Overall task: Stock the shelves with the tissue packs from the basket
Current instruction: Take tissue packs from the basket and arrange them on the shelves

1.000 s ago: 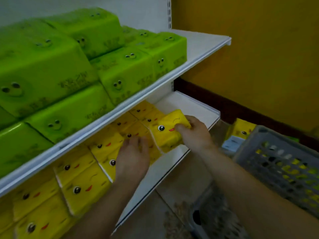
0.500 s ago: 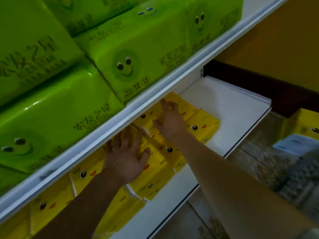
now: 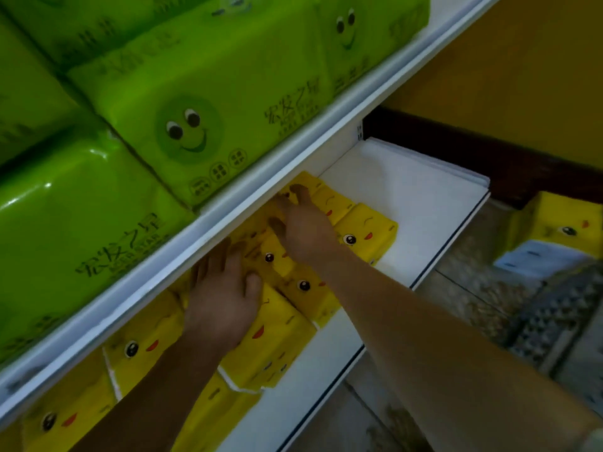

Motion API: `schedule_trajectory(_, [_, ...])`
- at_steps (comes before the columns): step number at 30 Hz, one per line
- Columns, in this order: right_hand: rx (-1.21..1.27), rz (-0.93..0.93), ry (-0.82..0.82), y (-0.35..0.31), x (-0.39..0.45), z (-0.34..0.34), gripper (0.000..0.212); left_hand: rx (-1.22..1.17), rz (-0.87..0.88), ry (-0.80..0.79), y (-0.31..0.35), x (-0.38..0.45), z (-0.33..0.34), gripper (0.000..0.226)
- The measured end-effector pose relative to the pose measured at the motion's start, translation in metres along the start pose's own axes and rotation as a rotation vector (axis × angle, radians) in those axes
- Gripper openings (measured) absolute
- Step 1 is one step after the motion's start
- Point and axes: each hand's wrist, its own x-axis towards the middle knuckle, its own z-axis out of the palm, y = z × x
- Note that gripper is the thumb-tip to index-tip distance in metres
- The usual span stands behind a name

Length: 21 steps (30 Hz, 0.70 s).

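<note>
- The left hand (image 3: pixel 222 308), at lower centre of the frame, lies flat, palm down, on a yellow pack (image 3: pixel 274 340) on the lower shelf (image 3: pixel 401 203). Its grip is fully spread: fingers straight and fanned toward the upper shelf's (image 3: pixel 261 190) edge, nothing curled round the pack.
- The right hand (image 3: pixel 303 230), at the centre of the frame, also rests palm down on the yellow packs, further back and to the right. Its fingers reach in under the upper shelf's edge, slightly bent at the tips, pressing rather than clasping; the grip holds nothing.
- Between the two hands one more pack (image 3: pixel 270 259) shows its eye, and just below the right forearm another (image 3: pixel 306 288) shows an eye too.
- The end pack (image 3: pixel 368 230) of the row lies just right of the right hand, with bare white shelf beyond it toward the upper right.
- More yellow packs (image 3: pixel 65 422) run along the lower shelf toward the lower left of the frame, partly hidden under the upper shelf.
- Green packs (image 3: pixel 195 102) with smiling faces fill the upper shelf across the upper left of the frame, stacked in layers.
- At the right edge, a grey basket (image 3: pixel 561 308) is blurred; above it another yellow pack (image 3: pixel 561 223) is seen, over a pale blue-white one (image 3: pixel 535 262). Whether these lie inside the basket or behind it I cannot tell.
- An ochre wall (image 3: pixel 522 76) with a dark base strip fills the upper right.
</note>
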Motion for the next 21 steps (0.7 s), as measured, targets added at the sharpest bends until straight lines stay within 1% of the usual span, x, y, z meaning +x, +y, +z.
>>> schedule_trajectory(2, [0.016, -0.014, 0.094, 0.007, -0.022, -0.034, 0.042, -0.08, 0.116, 0.076, 0.027, 0.002, 0.0, 0.061])
schedule_trajectory(4, [0.035, -0.041, 0.204, 0.014, -0.049, -0.071, 0.033, -0.208, 0.211, 0.148, 0.064, -0.002, -0.002, 0.045])
schedule_trajectory(6, [0.061, -0.046, 0.327, 0.02, -0.084, -0.112, 0.026, -0.345, 0.267, 0.174, 0.106, -0.013, -0.003, 0.034])
schedule_trajectory(9, [0.031, 0.02, 0.524, 0.034, -0.16, -0.178, 0.019, -0.53, 0.396, 0.179, 0.178, -0.04, -0.007, 0.028])
schedule_trajectory(11, [-0.043, 0.11, 0.578, 0.046, -0.224, -0.219, 0.018, -0.628, 0.49, 0.148, 0.227, -0.064, -0.011, 0.022])
schedule_trajectory(12, [-0.085, 0.175, 0.574, 0.053, -0.258, -0.237, 0.018, -0.659, 0.535, 0.096, 0.25, -0.078, -0.011, 0.018])
schedule_trajectory(14, [-0.183, 0.33, 0.491, 0.071, -0.325, -0.263, 0.016, -0.666, 0.633, -0.066, 0.289, -0.113, -0.007, 0.014])
schedule_trajectory(15, [-0.239, 0.429, 0.409, 0.085, -0.359, -0.271, 0.015, -0.655, 0.693, -0.154, 0.305, -0.13, -0.003, 0.014])
schedule_trajectory(16, [-0.301, 0.553, 0.293, 0.099, -0.391, -0.278, 0.015, -0.642, 0.756, -0.238, 0.318, -0.146, 0.004, 0.015])
schedule_trajectory(17, [-0.361, 0.695, 0.135, 0.112, -0.43, -0.284, 0.018, -0.626, 0.805, -0.332, 0.333, -0.166, 0.01, 0.016])
schedule_trajectory(18, [-0.39, 0.791, -0.041, 0.122, -0.456, -0.284, 0.024, -0.586, 0.82, -0.417, 0.338, -0.177, 0.017, 0.015])
schedule_trajectory(20, [-0.381, 0.94, -0.387, 0.132, -0.511, -0.283, 0.043, -0.503, 0.827, -0.587, 0.35, -0.2, 0.029, 0.013])
schedule_trajectory(21, [-0.355, 0.99, -0.53, 0.134, -0.535, -0.281, 0.056, -0.462, 0.831, -0.654, 0.355, -0.211, 0.035, 0.014])
